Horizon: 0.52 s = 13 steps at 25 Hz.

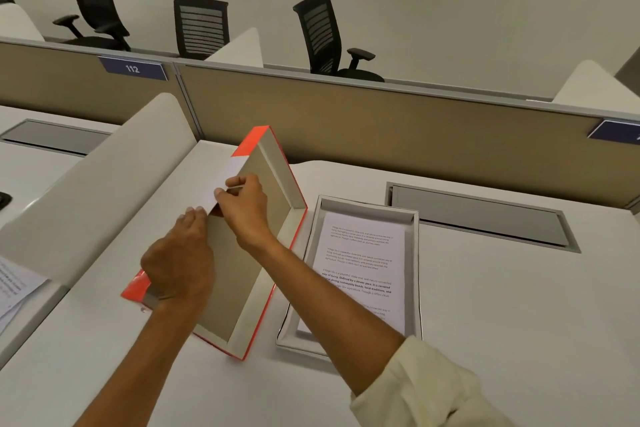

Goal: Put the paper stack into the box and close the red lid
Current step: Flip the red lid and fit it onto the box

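Observation:
The red lid (277,184) is tilted up on its right edge, its grey inside facing me, left of the box. My left hand (180,263) grips the lid's raised left wall from outside. My right hand (242,208) reaches across and pinches the same wall near its white label. The open white box (414,274) lies flat on the desk to the right. The paper stack (363,270), printed with text, lies inside it; my right forearm covers the stack's near left corner.
A curved white divider (104,184) stands just left of the lid. Loose printed sheets (14,288) lie beyond it at the far left. A grey cable hatch (485,215) is set in the desk behind the box, before a tan partition (381,121).

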{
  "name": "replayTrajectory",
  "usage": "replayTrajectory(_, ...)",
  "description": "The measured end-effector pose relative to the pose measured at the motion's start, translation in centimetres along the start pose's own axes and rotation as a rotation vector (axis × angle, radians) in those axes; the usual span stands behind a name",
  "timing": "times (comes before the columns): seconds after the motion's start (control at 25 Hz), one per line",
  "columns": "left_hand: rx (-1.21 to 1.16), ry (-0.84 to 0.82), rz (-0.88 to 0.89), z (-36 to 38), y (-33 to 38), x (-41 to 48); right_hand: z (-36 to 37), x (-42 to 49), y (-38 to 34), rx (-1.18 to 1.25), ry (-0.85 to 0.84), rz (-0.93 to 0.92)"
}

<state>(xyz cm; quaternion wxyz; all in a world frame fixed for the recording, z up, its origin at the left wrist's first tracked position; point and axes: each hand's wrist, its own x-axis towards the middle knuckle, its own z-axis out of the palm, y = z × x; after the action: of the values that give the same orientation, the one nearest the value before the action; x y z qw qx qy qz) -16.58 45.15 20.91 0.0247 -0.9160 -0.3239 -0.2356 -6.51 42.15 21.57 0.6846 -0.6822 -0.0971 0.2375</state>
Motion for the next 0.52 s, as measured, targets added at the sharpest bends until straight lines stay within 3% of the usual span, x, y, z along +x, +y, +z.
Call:
replayTrajectory(0.16, -0.107, -0.136, -0.011, -2.5, 0.9, -0.7, -1.3, -0.5, -0.9, 0.018, 0.012, 0.057)
replayTrajectory(0.4, -1.030, -0.497, -0.172, -6.7, -0.1, 2.7, -6.1, -1.4, -1.1, 0.131, 0.117, 0.150)
replayTrajectory(0.52, -1.098, -0.513, -0.287, -1.4, -2.4, 4.5, -9.0, -2.8, -2.0, 0.271, 0.099, 0.160)
